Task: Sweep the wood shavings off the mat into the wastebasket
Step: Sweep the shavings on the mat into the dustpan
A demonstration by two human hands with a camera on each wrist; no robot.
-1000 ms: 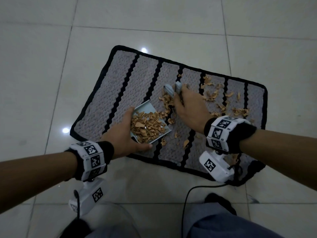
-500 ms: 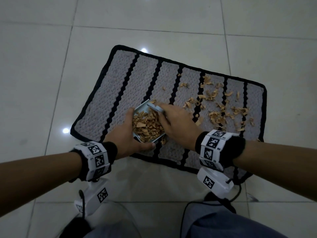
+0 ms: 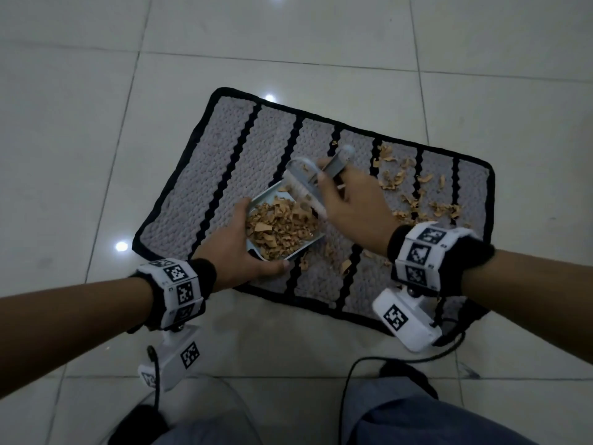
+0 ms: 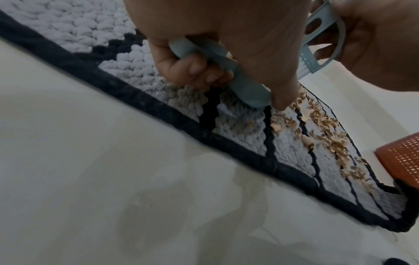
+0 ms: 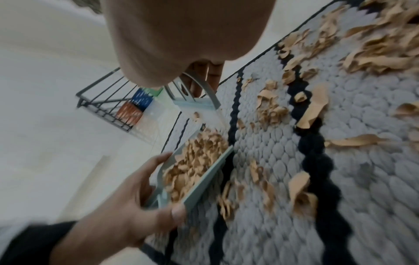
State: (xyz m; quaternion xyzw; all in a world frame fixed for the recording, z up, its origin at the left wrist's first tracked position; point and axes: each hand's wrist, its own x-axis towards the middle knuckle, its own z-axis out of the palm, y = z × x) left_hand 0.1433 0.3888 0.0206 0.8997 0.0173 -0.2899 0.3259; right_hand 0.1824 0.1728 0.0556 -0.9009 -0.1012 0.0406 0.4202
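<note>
the right hand (image 3: 349,200), clamped on the brush (image 3: 308,184), has lifted off the dustpan (image 3: 266,200) gripped by the left hand (image 3: 237,252), leaving more shavings (image 3: 414,200) to sweep.

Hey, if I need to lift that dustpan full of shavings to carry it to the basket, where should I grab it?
Probably by its handle, at the near edge, as the left hand grips it now. The dustpan is heaped and its right lip is open, so keep that side tipped up.

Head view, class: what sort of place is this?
Probably an indoor room in a home: glossy tiled floor, a knitted striped mat, and an orange wastebasket beside it.
</note>
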